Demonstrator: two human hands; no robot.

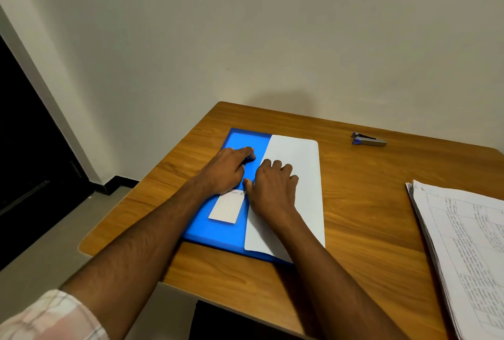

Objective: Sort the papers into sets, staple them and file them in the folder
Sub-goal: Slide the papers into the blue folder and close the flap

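- Looks like a small office or study corner: wooden desk (354, 203) pushed against a bare wall (245, 25)
- On the desk: stapler (368, 139), blue folder (218, 233), printed papers (463, 244)
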